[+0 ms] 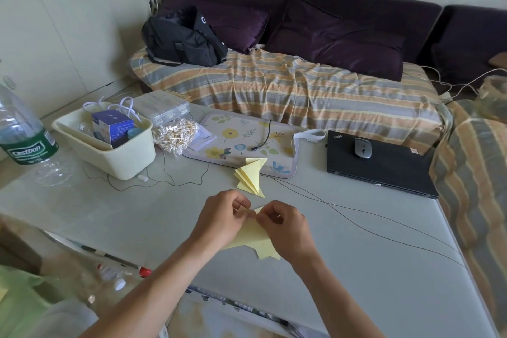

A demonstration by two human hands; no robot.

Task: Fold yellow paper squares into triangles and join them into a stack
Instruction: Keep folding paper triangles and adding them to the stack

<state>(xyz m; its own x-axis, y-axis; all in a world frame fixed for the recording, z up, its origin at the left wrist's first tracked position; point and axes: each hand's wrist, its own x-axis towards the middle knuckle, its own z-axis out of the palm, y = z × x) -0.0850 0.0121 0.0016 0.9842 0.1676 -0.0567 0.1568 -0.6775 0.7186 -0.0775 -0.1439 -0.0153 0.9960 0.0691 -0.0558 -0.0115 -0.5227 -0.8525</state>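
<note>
A piece of yellow paper (251, 233) lies partly folded on the grey table, near its front middle. My left hand (222, 217) and my right hand (286, 228) meet over its far tip, and both pinch the paper there with curled fingers. Under their wrists more yellow paper (267, 252) sticks out toward me. A stack of folded yellow triangles (251, 177) rests farther back, apart from both hands, its far end on the edge of a floral mat (247, 137).
A cream bin (123, 159) holding boxes stands back left, with a bag of cotton swabs (175, 134) beside it. At far left is a large water bottle (22, 129). A black laptop (381, 167) with a mouse (362, 147) sits back right. Thin wires (356, 225) cross the table's right side.
</note>
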